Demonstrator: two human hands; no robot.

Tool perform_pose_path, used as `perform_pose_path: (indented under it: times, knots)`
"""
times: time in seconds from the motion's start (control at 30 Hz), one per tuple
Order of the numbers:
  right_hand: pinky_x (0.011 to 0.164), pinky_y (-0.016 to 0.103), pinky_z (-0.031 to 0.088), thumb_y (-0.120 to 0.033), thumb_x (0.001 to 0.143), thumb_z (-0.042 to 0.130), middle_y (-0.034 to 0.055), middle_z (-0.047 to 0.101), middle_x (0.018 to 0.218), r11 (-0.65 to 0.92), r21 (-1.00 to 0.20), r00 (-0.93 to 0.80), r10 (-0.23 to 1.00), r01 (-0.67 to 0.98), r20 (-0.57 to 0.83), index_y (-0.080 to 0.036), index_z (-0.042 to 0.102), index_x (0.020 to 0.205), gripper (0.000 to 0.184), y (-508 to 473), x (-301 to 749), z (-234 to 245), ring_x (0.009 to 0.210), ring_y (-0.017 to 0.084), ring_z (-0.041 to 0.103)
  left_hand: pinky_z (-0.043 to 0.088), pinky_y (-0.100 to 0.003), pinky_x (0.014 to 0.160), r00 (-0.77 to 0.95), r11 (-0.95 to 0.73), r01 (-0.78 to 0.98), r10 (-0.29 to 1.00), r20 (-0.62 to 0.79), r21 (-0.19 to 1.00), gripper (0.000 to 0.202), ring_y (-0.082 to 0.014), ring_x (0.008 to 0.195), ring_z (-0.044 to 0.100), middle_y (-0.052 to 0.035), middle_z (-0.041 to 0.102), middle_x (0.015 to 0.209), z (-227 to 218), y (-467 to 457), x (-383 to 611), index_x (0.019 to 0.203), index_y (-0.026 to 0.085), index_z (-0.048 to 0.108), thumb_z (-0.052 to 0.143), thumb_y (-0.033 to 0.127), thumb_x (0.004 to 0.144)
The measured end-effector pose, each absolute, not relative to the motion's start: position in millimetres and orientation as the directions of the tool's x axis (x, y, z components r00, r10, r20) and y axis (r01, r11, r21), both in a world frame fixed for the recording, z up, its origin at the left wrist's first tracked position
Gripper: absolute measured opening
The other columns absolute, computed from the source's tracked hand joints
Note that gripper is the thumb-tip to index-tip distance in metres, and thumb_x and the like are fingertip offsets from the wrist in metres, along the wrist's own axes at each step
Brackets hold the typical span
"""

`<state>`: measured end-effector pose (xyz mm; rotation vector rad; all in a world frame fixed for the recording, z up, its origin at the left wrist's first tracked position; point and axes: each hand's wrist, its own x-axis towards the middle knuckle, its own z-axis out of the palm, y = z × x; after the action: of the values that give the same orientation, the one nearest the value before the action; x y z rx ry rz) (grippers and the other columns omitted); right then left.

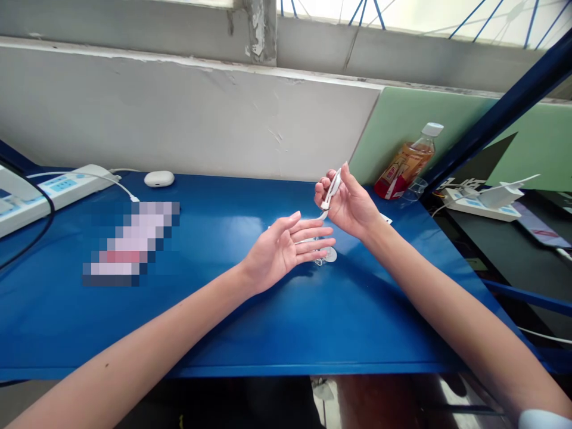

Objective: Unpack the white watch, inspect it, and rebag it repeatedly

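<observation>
My right hand (346, 202) is raised over the blue table (223, 322) with its fingers closed around a small bundle of white cable (331, 192) held upright. My left hand (286, 247) hovers just to the left and lower, palm turned up, fingers stretched out toward the right hand. A strand of the white cable runs down behind my left fingers to a small clear round piece (328, 256) lying on the table. Nothing rests in the left palm.
A tea bottle (406, 164) leans against a green board at the back right. A white earbud case (159, 178) and a white device with a cable (58, 187) lie at the back left. A blurred patch (129, 241) covers something left of centre. A power strip (485, 202) sits on the neighbouring bench.
</observation>
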<state>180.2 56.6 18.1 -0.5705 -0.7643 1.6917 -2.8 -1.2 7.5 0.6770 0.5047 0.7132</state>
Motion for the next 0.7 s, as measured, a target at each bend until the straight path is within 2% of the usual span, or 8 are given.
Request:
perform_pose_path:
  times: [0.17, 0.3, 0.37, 0.43, 0.5, 0.57, 0.63, 0.7]
  knots:
    - [0.075, 0.018, 0.057, -0.045, 0.095, 0.061, -0.0061, 0.072, 0.072, -0.112, -0.78, -0.284, 0.955, -0.616, 0.087, -0.023, 0.06, 0.081, 0.026, 52, 173, 17, 0.079, 0.009, 0.073, 0.048, -0.045, 0.102, 0.616, 0.511, -0.398, 0.764, -0.191, 0.762, 0.034, -0.0349, 0.119, 0.064, -0.0215, 0.066, 0.126, 3, -2, 1, 0.118, 0.007, 0.062, 0.059, 0.032, 0.094]
    - [0.077, 0.025, 0.059, -0.048, 0.091, 0.064, -0.0006, 0.077, 0.083, -0.081, -0.862, -0.39, 0.91, -0.5, 0.141, -0.021, 0.067, 0.092, 0.027, 43, 169, 18, 0.086, 0.014, 0.074, 0.049, -0.044, 0.101, 0.594, 0.439, -0.407, 0.793, -0.133, 0.801, 0.027, -0.0339, 0.119, 0.064, -0.0171, 0.065, 0.13, 0, -1, 2, 0.115, 0.01, 0.066, 0.064, 0.025, 0.093]
    - [0.078, 0.031, 0.059, -0.052, 0.09, 0.064, 0.0025, 0.078, 0.086, 0.031, -0.921, -0.356, 0.917, -0.387, 0.18, -0.022, 0.07, 0.094, 0.031, 37, 165, 19, 0.088, 0.018, 0.073, 0.049, -0.043, 0.101, 0.581, 0.412, -0.398, 0.805, -0.122, 0.82, 0.03, -0.0322, 0.118, 0.064, -0.0159, 0.066, 0.129, -2, 0, 3, 0.119, 0.012, 0.065, 0.067, 0.023, 0.092]
    - [0.082, 0.036, 0.058, -0.052, 0.089, 0.064, 0.0042, 0.078, 0.088, 0.208, -0.949, -0.276, 0.922, -0.236, 0.27, -0.023, 0.073, 0.092, 0.03, 30, 161, 22, 0.095, 0.022, 0.072, 0.05, -0.043, 0.099, 0.575, 0.381, -0.374, 0.811, -0.111, 0.846, 0.034, -0.0312, 0.116, 0.066, -0.0158, 0.067, 0.126, -5, 1, 4, 0.121, 0.013, 0.064, 0.07, 0.023, 0.09]
    - [0.094, 0.041, 0.053, -0.047, 0.089, 0.064, 0.0051, 0.077, 0.091, 0.36, -0.93, -0.246, 0.897, -0.073, 0.366, -0.024, 0.075, 0.09, 0.026, 24, 158, 24, 0.111, 0.026, 0.067, 0.051, -0.044, 0.098, 0.576, 0.345, -0.339, 0.812, -0.097, 0.875, 0.033, -0.0312, 0.112, 0.068, -0.0161, 0.07, 0.119, -7, 1, 4, 0.116, 0.011, 0.067, 0.074, 0.027, 0.088]
    - [0.107, 0.042, 0.045, -0.042, 0.091, 0.064, 0.0051, 0.077, 0.102, 0.449, -0.894, -0.26, 0.864, 0.005, 0.432, -0.025, 0.077, 0.088, 0.022, 21, 156, 25, 0.125, 0.026, 0.059, 0.052, -0.044, 0.096, 0.591, 0.316, -0.298, 0.802, -0.085, 0.901, 0.033, -0.0313, 0.107, 0.07, -0.0161, 0.073, 0.11, -8, 0, 5, 0.108, 0.009, 0.07, 0.074, 0.035, 0.088]
    - [0.11, 0.042, 0.042, -0.042, 0.092, 0.063, 0.0044, 0.075, 0.112, 0.429, -0.903, -0.293, 0.863, -0.002, 0.41, -0.025, 0.078, 0.089, 0.023, 22, 156, 23, 0.126, 0.025, 0.058, 0.054, -0.044, 0.094, 0.613, 0.289, -0.265, 0.787, -0.071, 0.92, 0.037, -0.0311, 0.102, 0.072, -0.0161, 0.074, 0.103, -8, -2, 6, 0.103, 0.008, 0.071, 0.072, 0.042, 0.089]
    - [0.106, 0.042, 0.046, -0.048, 0.092, 0.06, 0.0056, 0.075, 0.113, 0.305, -0.949, -0.346, 0.884, -0.083, 0.315, -0.024, 0.078, 0.092, 0.03, 26, 157, 20, 0.118, 0.026, 0.063, 0.055, -0.044, 0.092, 0.638, 0.278, -0.231, 0.767, -0.07, 0.933, 0.041, -0.031, 0.098, 0.073, -0.0169, 0.075, 0.101, -7, -5, 6, 0.103, 0.007, 0.071, 0.07, 0.046, 0.089]
